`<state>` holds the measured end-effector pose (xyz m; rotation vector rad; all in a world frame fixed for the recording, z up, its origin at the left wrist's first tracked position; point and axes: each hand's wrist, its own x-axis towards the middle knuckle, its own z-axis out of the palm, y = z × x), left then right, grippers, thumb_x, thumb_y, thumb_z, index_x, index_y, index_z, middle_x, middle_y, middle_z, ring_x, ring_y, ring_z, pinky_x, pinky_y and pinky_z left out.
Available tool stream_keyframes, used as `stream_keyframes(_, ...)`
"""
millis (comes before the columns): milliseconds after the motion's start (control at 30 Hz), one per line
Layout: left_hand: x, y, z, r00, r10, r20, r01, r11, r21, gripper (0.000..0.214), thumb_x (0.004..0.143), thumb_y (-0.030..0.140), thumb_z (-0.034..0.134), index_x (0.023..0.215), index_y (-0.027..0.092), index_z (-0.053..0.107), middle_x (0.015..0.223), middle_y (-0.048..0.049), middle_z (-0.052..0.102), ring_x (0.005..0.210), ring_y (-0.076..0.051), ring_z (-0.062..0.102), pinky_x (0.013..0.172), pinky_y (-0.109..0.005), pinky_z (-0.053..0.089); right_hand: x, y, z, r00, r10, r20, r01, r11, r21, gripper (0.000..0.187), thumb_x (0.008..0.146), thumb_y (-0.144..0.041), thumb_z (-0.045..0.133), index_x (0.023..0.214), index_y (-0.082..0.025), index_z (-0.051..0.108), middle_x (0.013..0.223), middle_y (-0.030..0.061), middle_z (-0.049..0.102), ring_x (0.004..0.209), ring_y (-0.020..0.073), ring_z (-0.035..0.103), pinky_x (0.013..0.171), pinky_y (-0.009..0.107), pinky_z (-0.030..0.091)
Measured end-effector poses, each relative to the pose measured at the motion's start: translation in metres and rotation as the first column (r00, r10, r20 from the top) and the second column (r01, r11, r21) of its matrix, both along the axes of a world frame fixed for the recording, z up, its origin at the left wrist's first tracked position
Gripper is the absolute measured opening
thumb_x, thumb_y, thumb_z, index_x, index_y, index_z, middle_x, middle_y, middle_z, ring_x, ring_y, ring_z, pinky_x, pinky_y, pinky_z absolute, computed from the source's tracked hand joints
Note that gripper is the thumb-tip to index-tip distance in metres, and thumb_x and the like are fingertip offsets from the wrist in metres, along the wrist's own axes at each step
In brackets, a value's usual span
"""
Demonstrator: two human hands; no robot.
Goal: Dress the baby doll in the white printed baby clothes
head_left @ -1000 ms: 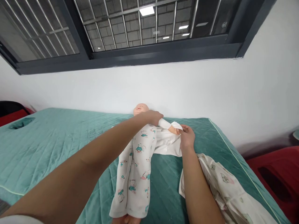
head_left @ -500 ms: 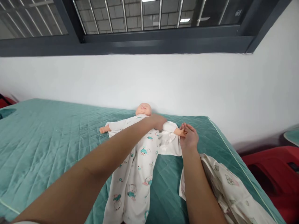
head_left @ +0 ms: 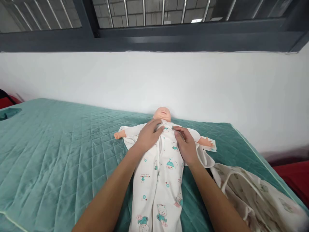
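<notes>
A baby doll [head_left: 162,113] lies on its back on a teal quilted bed [head_left: 60,148], head toward the white wall, arms spread out. It wears a white printed romper [head_left: 159,174]. My left hand [head_left: 148,136] rests on the doll's chest, fingers flat and slightly apart. My right hand [head_left: 184,143] lies beside it on the romper's front, fingers curled at the collar opening; what they pinch is hidden. A white cloth [head_left: 205,154] lies under the doll's right-side arm.
A crumpled printed cream garment [head_left: 256,196] lies on the bed at the lower right. Something red [head_left: 294,180] stands beyond the bed's right edge. A barred window [head_left: 154,19] runs above the white wall.
My right hand let go of the doll's hand and moved left onto the chest. My left hand drew back onto the chest. The view shifted, so the doll sits more central.
</notes>
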<state>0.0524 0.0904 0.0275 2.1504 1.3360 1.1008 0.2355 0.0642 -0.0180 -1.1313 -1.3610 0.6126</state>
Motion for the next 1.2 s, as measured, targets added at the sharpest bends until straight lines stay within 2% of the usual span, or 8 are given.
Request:
stream_keyframes(67, -0.014, 0.005, -0.011, 0.988, 0.013, 0.151, -0.003, 0.998, -0.066, 0.031, 0.096, 0.035, 0.051, 0.123, 0.023, 0.059, 0.134, -0.0068, 0.062, 0.127, -0.02, 0.055, 0.111, -0.035, 0.04, -0.012, -0.003, 0.004, 0.998, 0.053, 0.017, -0.053, 0.998, -0.027, 0.026, 0.091, -0.039, 0.059, 0.113, -0.026, 0.065, 0.131, 0.0046, 0.063, 0.126, 0.0236, 0.055, 0.111, 0.045, 0.04)
stream_keyframes(167, -0.014, 0.009, -0.016, 0.976, 0.049, 0.212, -0.018, 0.989, -0.149, 0.032, 0.093, 0.037, 0.056, 0.121, 0.023, 0.059, 0.136, -0.007, 0.059, 0.129, -0.022, 0.053, 0.112, -0.038, 0.038, -0.018, -0.005, 0.009, 0.995, 0.099, 0.003, -0.098, 0.99, -0.103, 0.036, 0.09, -0.045, 0.062, 0.124, -0.032, 0.061, 0.143, 0.0005, 0.056, 0.136, 0.0227, 0.047, 0.117, 0.044, 0.035)
stream_keyframes(267, -0.008, 0.01, -0.011, 0.977, 0.068, 0.2, -0.027, 0.979, -0.2, 0.033, 0.09, 0.039, 0.06, 0.118, 0.023, 0.059, 0.134, -0.0081, 0.06, 0.127, -0.024, 0.053, 0.11, -0.04, 0.039, -0.015, -0.006, 0.012, 0.989, 0.15, -0.001, -0.148, 0.97, -0.195, 0.05, 0.087, -0.049, 0.066, 0.134, -0.037, 0.055, 0.151, -0.0028, 0.047, 0.143, 0.0225, 0.039, 0.121, 0.044, 0.031)
stream_keyframes(400, -0.007, 0.009, -0.007, 0.982, 0.06, 0.18, -0.025, 0.981, -0.191, 0.032, 0.089, 0.037, 0.061, 0.116, 0.021, 0.058, 0.127, -0.009, 0.061, 0.123, -0.025, 0.054, 0.108, -0.04, 0.039, -0.013, -0.006, 0.017, 0.977, 0.203, 0.067, -0.185, 0.958, -0.219, 0.059, 0.083, -0.05, 0.07, 0.138, -0.037, 0.051, 0.156, -0.0026, 0.041, 0.147, 0.0238, 0.033, 0.124, 0.045, 0.024)
stream_keyframes(633, -0.006, 0.009, -0.007, 0.994, 0.05, 0.094, -0.034, 0.987, -0.157, 0.019, 0.089, 0.033, 0.059, 0.104, 0.021, 0.059, 0.12, -0.0077, 0.062, 0.118, -0.024, 0.055, 0.104, -0.04, 0.041, -0.011, -0.003, 0.02, 0.961, 0.251, 0.12, -0.207, 0.933, -0.294, 0.072, 0.076, -0.05, 0.077, 0.14, -0.036, 0.046, 0.158, 0.0009, 0.037, 0.147, 0.0275, 0.031, 0.122, 0.05, 0.027)
stream_keyframes(833, -0.002, 0.005, -0.01, 0.997, 0.074, 0.023, -0.074, 0.997, 0.018, 0.011, 0.089, 0.03, 0.059, 0.087, 0.021, 0.056, 0.13, -0.0088, 0.059, 0.126, -0.026, 0.051, 0.104, -0.042, 0.042, -0.011, -0.002, 0.019, 0.965, 0.246, 0.09, -0.213, 0.936, -0.281, 0.073, 0.07, -0.044, 0.082, 0.133, -0.031, 0.047, 0.149, 0.0053, 0.047, 0.137, 0.0294, 0.043, 0.115, 0.052, 0.037)
stream_keyframes(1000, -0.002, 0.003, -0.012, 0.998, 0.034, -0.049, -0.024, 0.98, 0.195, 0.011, 0.09, 0.029, 0.059, 0.085, 0.02, 0.055, 0.135, -0.0095, 0.057, 0.125, -0.026, 0.052, 0.103, -0.041, 0.044, -0.012, -0.003, 0.021, 0.955, 0.263, 0.135, -0.227, 0.945, -0.235, 0.06, 0.072, -0.037, 0.079, 0.124, -0.029, 0.05, 0.151, 0.0051, 0.045, 0.137, 0.0284, 0.043, 0.115, 0.05, 0.035)
stream_keyframes(1200, -0.003, -0.003, -0.011, 0.982, 0.028, -0.185, 0.049, 0.916, 0.399, 0.018, 0.094, 0.032, 0.055, 0.08, 0.019, 0.056, 0.108, -0.0094, 0.064, 0.107, -0.024, 0.056, 0.092, -0.038, 0.045, -0.012, -0.006, 0.022, 0.931, 0.214, 0.296, -0.201, 0.977, -0.075, 0.042, 0.075, -0.029, 0.073, 0.109, -0.028, 0.05, 0.151, 0.0049, 0.042, 0.14, 0.0273, 0.037, 0.117, 0.049, 0.028)
